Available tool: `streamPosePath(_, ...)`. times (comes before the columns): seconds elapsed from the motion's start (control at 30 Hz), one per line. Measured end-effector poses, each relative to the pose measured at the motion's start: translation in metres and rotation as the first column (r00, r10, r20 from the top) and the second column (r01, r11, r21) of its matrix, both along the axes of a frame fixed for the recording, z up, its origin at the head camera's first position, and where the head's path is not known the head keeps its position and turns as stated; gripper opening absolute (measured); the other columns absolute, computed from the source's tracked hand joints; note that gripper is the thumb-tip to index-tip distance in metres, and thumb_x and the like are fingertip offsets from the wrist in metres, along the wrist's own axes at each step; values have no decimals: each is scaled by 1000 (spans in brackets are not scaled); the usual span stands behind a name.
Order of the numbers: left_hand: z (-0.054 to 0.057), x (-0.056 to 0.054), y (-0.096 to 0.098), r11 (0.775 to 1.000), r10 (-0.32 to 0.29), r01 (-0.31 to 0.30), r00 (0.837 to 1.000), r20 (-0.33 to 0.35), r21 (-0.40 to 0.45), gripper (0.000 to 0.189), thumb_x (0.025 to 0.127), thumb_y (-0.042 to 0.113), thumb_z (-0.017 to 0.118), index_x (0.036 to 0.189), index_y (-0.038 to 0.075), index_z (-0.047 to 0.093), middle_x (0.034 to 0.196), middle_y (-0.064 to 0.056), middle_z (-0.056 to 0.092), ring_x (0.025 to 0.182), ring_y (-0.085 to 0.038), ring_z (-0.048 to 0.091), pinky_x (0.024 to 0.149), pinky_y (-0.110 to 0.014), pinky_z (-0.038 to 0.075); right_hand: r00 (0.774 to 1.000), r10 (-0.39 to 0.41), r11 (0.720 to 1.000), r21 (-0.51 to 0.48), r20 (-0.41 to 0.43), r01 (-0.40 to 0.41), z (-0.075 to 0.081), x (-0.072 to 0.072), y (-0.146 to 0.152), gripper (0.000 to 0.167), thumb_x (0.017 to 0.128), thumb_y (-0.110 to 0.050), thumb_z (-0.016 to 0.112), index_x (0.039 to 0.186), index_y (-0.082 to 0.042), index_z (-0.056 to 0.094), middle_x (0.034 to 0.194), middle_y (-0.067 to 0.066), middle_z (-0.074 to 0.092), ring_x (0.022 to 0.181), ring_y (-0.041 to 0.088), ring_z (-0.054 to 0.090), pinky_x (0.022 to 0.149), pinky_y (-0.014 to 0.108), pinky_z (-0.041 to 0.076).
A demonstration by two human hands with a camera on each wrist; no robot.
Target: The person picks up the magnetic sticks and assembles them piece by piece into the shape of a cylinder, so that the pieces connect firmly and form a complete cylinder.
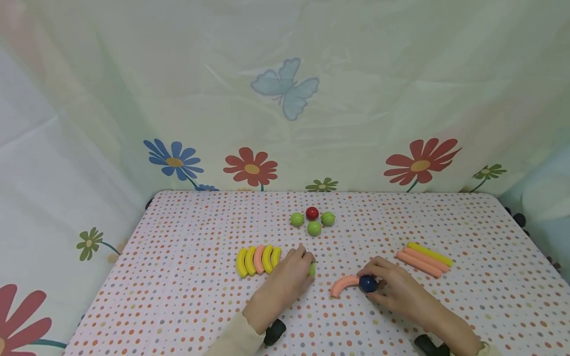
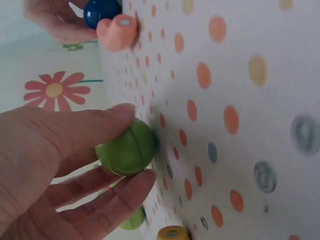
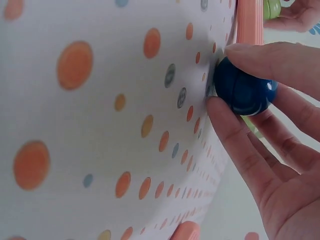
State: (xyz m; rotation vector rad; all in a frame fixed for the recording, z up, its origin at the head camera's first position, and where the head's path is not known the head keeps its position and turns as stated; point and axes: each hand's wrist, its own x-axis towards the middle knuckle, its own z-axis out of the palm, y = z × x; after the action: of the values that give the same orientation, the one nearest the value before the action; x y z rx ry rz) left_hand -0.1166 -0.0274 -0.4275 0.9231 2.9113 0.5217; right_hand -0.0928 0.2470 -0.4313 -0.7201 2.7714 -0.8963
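Note:
My left hand (image 1: 285, 277) pinches a green ball (image 2: 127, 150) between thumb and fingertips, low over the dotted tablecloth. A seam runs round the ball in the left wrist view; in the head view the fingers cover most of it. Further right, my right hand (image 1: 396, 287) has its thumb and fingers on either side of a dark blue ball (image 3: 245, 90), which sits right at the tablecloth. Against the blue ball's left side lies the end of a curved pink piece (image 1: 343, 286). Just left of my left hand is a row of curved yellow pieces (image 1: 251, 260) with one curved pink piece (image 1: 259, 259) among them.
Toward the back, a red ball (image 1: 312, 213) stands among three green balls (image 1: 314, 228). Beyond my right hand lie a straight yellow stick (image 1: 429, 254) and two straight pink sticks (image 1: 419, 264), side by side. A flowered curtain (image 1: 356, 123) hangs behind the table.

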Motion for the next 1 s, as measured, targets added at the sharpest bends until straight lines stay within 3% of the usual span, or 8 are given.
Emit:
streamPosePath(0.23,2,7,-3,997,18,-23,998,68,78,29,90,4,81,118,2,74,101,-1,58,87,-9,49,75,-18,49,1000,22,999,-22,-9,-23,-1,-2,0,40,77,3,89,112,-5,72,112,8,64,88,14,66,69,24,57)
streamPosePath(0.5,0,8,-3,976,108,-132,984,144,172,30,89,5,84,114,1,69,103,-4,61,87,-10,53,73,-19,51,991,-134,989,-68,-6,133,2,-7,-18,37,79,1,89,112,0,72,105,8,67,86,19,69,67,23,58)
streamPosePath(0.73,0,8,2,966,172,-191,978,121,175,28,93,7,80,119,-3,73,104,-8,60,88,-15,56,75,-23,52,970,-233,971,-61,-65,229,-2,-13,-34,38,81,-1,89,114,5,70,101,10,64,86,20,69,69,27,60)
streamPosePath(1.0,-8,2,10,969,196,-198,980,28,148,31,93,6,79,121,-4,73,110,-14,63,99,-26,60,85,-31,56,968,-243,967,-96,-57,237,-4,-16,-41,37,81,0,87,114,6,71,101,12,65,86,23,70,70,29,60)
